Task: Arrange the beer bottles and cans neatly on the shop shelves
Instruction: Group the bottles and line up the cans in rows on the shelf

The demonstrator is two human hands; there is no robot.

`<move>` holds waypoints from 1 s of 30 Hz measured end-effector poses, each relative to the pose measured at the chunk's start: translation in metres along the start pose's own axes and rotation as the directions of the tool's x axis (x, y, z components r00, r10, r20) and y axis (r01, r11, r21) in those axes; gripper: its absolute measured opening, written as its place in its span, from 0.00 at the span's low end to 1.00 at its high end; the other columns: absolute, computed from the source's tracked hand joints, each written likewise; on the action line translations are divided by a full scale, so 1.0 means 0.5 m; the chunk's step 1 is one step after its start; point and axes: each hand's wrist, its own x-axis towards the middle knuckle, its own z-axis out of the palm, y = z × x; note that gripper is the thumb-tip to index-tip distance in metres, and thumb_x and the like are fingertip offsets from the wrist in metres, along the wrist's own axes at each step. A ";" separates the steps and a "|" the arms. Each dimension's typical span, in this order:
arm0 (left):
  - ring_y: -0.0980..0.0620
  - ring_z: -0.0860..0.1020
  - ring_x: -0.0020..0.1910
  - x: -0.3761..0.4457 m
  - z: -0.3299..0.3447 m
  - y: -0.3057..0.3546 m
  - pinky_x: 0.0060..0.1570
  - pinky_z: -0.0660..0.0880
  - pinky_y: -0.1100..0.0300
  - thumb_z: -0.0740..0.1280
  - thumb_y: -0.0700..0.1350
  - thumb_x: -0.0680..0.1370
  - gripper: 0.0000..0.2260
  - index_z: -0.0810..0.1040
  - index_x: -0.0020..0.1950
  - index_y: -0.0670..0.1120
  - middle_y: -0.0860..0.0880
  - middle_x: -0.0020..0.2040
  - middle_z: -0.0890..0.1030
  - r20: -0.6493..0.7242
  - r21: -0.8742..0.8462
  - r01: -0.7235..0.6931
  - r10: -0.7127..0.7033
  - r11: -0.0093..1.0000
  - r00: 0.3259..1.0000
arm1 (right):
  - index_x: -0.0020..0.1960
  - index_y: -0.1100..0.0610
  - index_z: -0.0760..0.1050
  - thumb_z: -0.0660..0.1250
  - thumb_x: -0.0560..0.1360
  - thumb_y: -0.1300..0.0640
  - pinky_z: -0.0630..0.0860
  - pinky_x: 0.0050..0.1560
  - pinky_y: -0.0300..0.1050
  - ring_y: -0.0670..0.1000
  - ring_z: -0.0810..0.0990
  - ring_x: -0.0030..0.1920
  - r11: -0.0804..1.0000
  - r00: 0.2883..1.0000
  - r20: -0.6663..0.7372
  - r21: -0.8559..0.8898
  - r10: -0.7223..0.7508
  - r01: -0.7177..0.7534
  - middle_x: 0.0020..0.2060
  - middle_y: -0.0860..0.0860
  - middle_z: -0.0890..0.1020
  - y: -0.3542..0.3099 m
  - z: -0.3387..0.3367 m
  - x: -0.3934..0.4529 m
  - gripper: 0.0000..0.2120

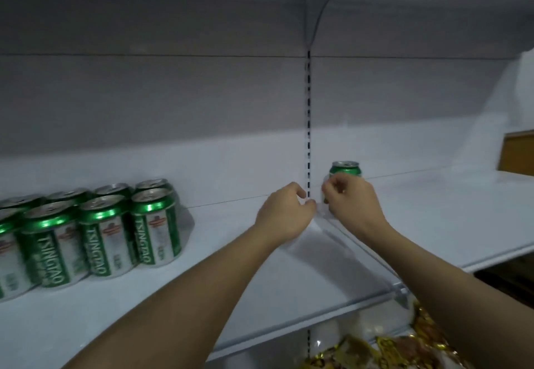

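At the bottom right of the frame, below the shelf edge, lie gold and red packets point(384, 351) on a lower level, partly hidden by the right forearm. Above them runs the white shelf point(202, 276), whose front edge slants from lower middle up to the right.

Both forearms reach in from the bottom of the frame toward its middle. The left hand point(284, 215) has its fingers curled, the fingertips close to the thumb near the slotted upright post point(308, 126); whether it pinches anything cannot be told. The right hand point(351, 198) is just beside it, fingers curled, in front of a single green can point(345, 170). This hand covers the can's lower body, so whether the fingers grasp the can or something clear in front of it cannot be told. A clear divider strip point(361, 250) runs from between the hands toward the shelf's front edge.

At the left of the frame a group of green Tsingtao cans point(104, 235) stands upright in two rows, touching one another, well apart from the single can. That can stands upright at the back, against the rear panel point(173, 108), right of the post.

A bracket point(318, 13) curves under the upper shelf, top middle. A brown box point(518, 152) shows at the right edge.
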 end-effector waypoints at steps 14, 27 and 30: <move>0.71 0.76 0.44 0.088 0.152 0.012 0.47 0.73 0.73 0.62 0.36 0.80 0.19 0.70 0.55 0.63 0.62 0.49 0.77 0.206 -0.627 0.041 0.115 0.778 0.972 | 0.69 0.55 0.64 0.61 0.82 0.51 0.77 0.35 0.32 0.44 0.81 0.48 0.811 0.944 0.162 0.483 0.288 -0.330 0.53 0.52 0.80 0.128 -0.005 0.053 0.18; 0.50 0.80 0.53 0.083 0.156 0.008 0.55 0.79 0.51 0.71 0.48 0.77 0.23 0.70 0.71 0.53 0.48 0.59 0.77 -0.025 -0.706 -0.031 0.019 0.707 1.000 | 0.66 0.50 0.72 0.66 0.79 0.47 0.82 0.48 0.51 0.52 0.83 0.52 0.901 0.993 0.055 0.416 0.106 -0.120 0.52 0.50 0.84 0.128 -0.006 0.035 0.17; 0.48 0.81 0.53 0.080 0.154 0.005 0.54 0.80 0.49 0.73 0.47 0.75 0.24 0.69 0.68 0.55 0.49 0.55 0.79 0.019 -0.778 0.010 0.008 0.628 1.000 | 0.65 0.52 0.74 0.62 0.81 0.47 0.81 0.47 0.51 0.53 0.84 0.50 0.903 0.994 0.079 0.419 0.071 -0.098 0.50 0.52 0.84 0.126 -0.001 0.032 0.15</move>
